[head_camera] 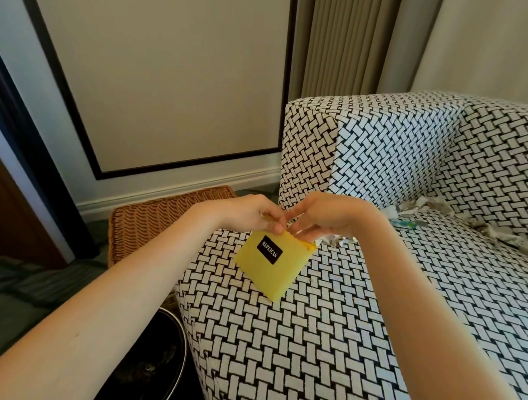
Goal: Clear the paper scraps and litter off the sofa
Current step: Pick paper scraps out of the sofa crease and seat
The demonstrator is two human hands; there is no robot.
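Observation:
A yellow paper packet [274,263] with a black label hangs above the sofa seat's left front corner. My left hand [249,214] pinches its top left edge. My right hand [326,220] holds its top right edge with curled fingers. The sofa [357,311] wears a black-and-white woven pattern. White paper scraps [335,239] lie just beyond my right hand. More crumpled paper [433,205] and a small teal wrapper [403,224] sit at the back of the seat, with further scraps [499,235] toward the right.
A round black bin [156,362] with dark contents stands on the floor at the sofa's left front. A brown wicker basket [151,224] sits left of the armrest [308,153]. Wall panelling and beige curtains rise behind.

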